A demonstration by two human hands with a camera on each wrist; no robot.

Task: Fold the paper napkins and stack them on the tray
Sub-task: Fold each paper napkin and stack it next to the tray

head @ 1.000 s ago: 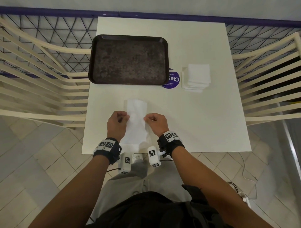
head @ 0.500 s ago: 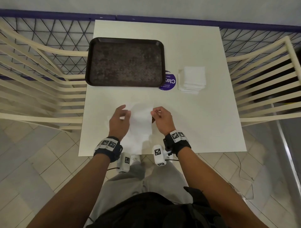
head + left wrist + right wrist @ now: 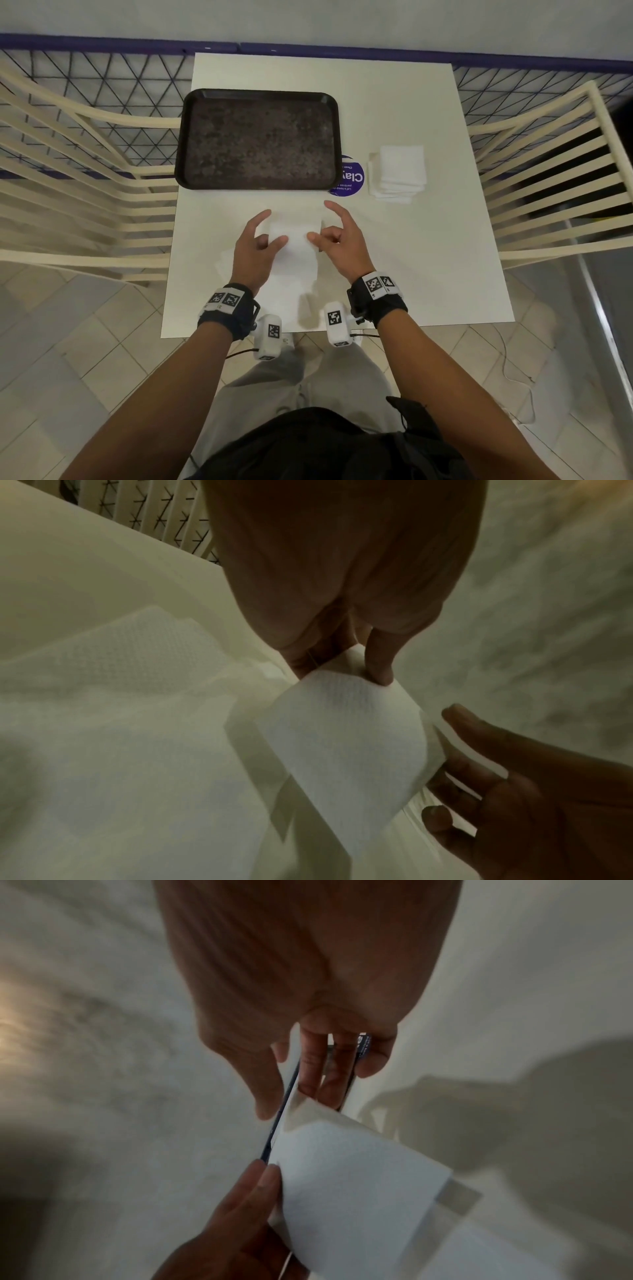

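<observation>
A white paper napkin (image 3: 297,246) is lifted over the near middle of the white table (image 3: 428,260), its near end raised and curling toward the far end. My left hand (image 3: 257,244) pinches the napkin's (image 3: 346,729) left edge between thumb and fingers. My right hand (image 3: 337,236) pinches the napkin's (image 3: 349,1175) right edge, its index finger stretched out. The dark brown tray (image 3: 258,138) lies bare at the far left of the table. A stack of white napkins (image 3: 399,173) sits to the tray's right.
A round purple sticker (image 3: 350,177) lies between tray and stack. Cream slatted chairs (image 3: 85,192) stand on both sides of the table, a purple-topped mesh railing (image 3: 102,68) behind. Another white sheet (image 3: 224,263) lies flat under my left hand.
Both hands have moved away from me, carrying the napkin's near end up and over toward its far end. The fingers have spread from tight fists into a looser pinch.
</observation>
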